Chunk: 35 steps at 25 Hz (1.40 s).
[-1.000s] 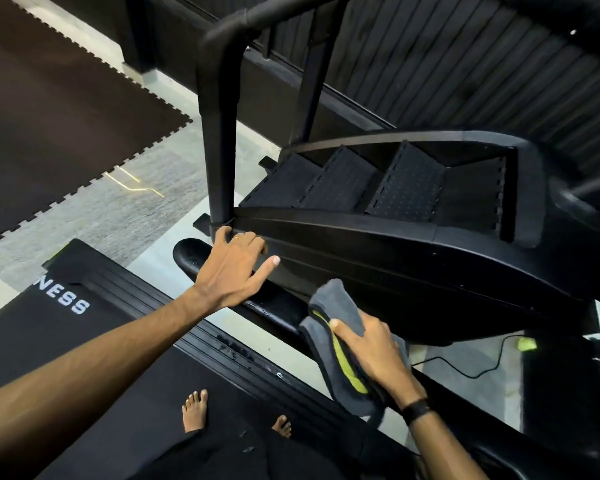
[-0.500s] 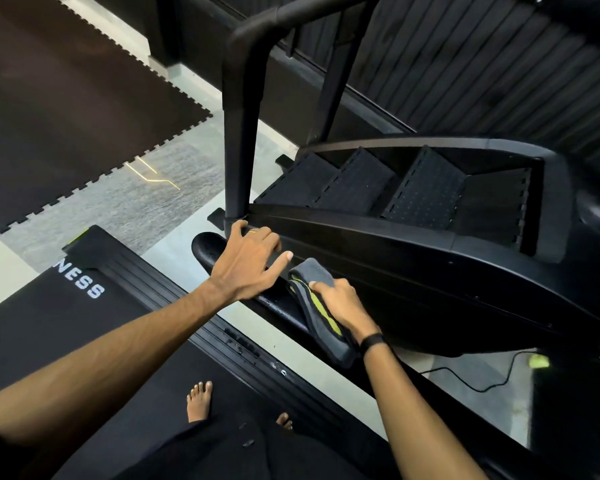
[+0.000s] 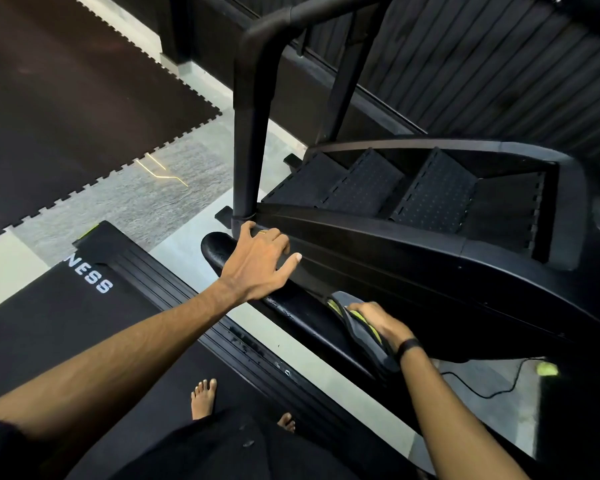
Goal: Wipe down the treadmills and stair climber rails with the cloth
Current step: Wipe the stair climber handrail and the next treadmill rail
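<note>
Grey gym floor [image 3: 174, 209] and dark interlocking mats [image 3: 66, 98] lie under a black stair climber [image 3: 430, 258], with a treadmill [image 3: 66, 323] beside it where the person's bare feet stand. Along the foot of the climber runs a long glossy base rail [image 3: 291, 317], its axis slanting from a rounded end at upper left down toward lower right. The left hand [image 3: 257, 261] rests near that rounded end, fingers spread and relaxed on the climber's side panel, holding nothing. The right hand [image 3: 374, 323] sits lower on the same rail, fingers curled over the grey cloth with yellow trim [image 3: 357, 330], pressing it against the rail. Bare rail lies between the two hands, so the next stroke likely follows the rail's length, up toward the left hand or on down to the right. The upright handrail post [image 3: 250, 133] rises just beyond the left hand.
</note>
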Available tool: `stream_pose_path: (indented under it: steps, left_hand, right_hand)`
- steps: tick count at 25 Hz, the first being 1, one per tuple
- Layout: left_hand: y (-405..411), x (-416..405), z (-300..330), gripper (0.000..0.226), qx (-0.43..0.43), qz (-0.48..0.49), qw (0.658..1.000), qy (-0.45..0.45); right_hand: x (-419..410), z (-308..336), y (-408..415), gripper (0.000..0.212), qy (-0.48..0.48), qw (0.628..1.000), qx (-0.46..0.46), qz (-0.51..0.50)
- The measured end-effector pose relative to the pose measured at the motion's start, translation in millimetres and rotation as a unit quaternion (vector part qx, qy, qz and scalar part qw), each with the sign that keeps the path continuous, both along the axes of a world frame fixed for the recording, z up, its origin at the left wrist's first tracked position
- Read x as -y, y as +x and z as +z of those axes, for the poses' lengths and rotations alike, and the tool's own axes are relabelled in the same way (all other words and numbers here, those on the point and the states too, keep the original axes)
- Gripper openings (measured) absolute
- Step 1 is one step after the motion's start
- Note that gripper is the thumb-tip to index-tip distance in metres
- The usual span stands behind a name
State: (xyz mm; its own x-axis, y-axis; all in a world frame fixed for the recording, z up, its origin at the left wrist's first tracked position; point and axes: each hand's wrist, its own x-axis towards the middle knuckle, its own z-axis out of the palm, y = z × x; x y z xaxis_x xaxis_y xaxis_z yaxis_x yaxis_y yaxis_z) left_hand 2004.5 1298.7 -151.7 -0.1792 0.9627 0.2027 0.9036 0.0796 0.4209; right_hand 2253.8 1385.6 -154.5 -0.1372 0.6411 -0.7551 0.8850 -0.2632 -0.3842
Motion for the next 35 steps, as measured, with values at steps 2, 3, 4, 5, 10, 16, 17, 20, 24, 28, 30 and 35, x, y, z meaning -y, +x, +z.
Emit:
stream_pose_path:
  steps: [2, 3, 4, 5, 10, 16, 17, 20, 24, 28, 30, 35]
  left_hand:
    - [0.7, -0.2, 0.2, 0.036, 0.002, -0.002, 1.0, -0.004]
    - [0.3, 0.1, -0.8, 0.037, 0.005, -0.001, 1.0, -0.002]
    - [-0.3, 0.3, -1.6, 0.038, 0.007, 0.002, 1.0, 0.002]
    - [-0.4, 0.5, -1.9, 0.038, 0.008, 0.006, 1.0, 0.004]
    - [-1.5, 1.4, -5.2, 0.038, 0.002, 0.009, 1.0, 0.004]
    - [0.8, -0.6, -2.3, 0.043, 0.01, 0.015, 1.0, -0.003]
    - [1.0, -0.4, -0.9, 0.043, 0.01, 0.012, 1.0, -0.009]
    - [2.3, -0.6, 0.2, 0.043, 0.005, 0.008, 1.0, -0.017]
    - [-0.4, 1.8, -2.2, 0.041, -0.005, 0.015, 1.0, -0.021]
    - [-0.4, 1.3, -3.1, 0.042, -0.011, 0.016, 1.0, -0.017]
    - [-0.2, 1.3, -2.3, 0.041, -0.002, 0.019, 1.0, -0.013]
    - [1.3, 1.2, 1.2, 0.041, -0.003, 0.018, 1.0, -0.004]
  right_hand:
    - [-0.2, 1.1, -27.5, 0.037, -0.012, 1.0, -0.014, 0.013]
    - [1.4, 2.5, -39.9, 0.036, -0.001, 1.0, -0.025, 0.005]
    - [5.5, 5.9, -50.3, 0.041, 0.019, 0.999, -0.035, -0.006]
    - [11.6, 8.3, -55.3, 0.045, 0.046, 0.998, -0.046, -0.014]
    - [59.4, 32.0, -12.0, 0.053, 0.158, 0.986, -0.058, 0.022]
    - [22.2, 21.7, 15.9, 0.056, 0.041, 0.999, -0.009, -0.023]
    - [14.3, 17.8, 3.6, 0.051, 0.026, 1.0, 0.0, -0.012]
    - [8.2, 12.5, -39.4, 0.046, 0.018, 1.0, -0.022, 0.008]
    - [37.7, 21.9, -55.8, 0.058, 0.134, 0.99, -0.044, 0.017]
    - [66.8, 31.1, -10.6, 0.06, 0.203, 0.977, -0.034, 0.045]
    - [60.6, 28.3, 10.2, 0.058, 0.183, 0.983, -0.007, 0.026]
    - [13.9, 10.6, 1.6, 0.056, 0.052, 0.998, 0.011, -0.042]
